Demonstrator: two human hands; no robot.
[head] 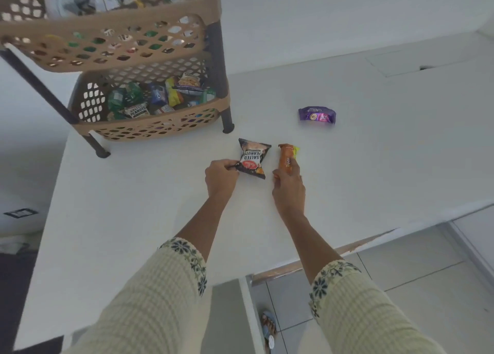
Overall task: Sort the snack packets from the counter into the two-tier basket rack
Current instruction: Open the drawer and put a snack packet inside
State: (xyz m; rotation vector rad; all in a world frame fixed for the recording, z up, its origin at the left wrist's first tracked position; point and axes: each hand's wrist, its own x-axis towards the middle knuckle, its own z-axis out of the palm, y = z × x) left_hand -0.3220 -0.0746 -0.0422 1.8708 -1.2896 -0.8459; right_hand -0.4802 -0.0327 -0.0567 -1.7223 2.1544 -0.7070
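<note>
Pinching the peanut packet (252, 159) by its near corner, the left hand (220, 178) has it low over the counter (133, 206), near the rack (160, 130)'s front right leg. Farther right of the rack, the right hand (288, 185) curls round the orange packet (287, 157)'s near end. Both look light, crinkly and slick, so a firm pinch at a sealed edge should hold. A purple packet (317, 115) lies loose, farthest right of the rack.

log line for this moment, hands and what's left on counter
left hand: pinches salted peanuts packet | right hand: grips orange packet | purple packet: untouched on counter | basket rack: both tiers hold packets
</note>
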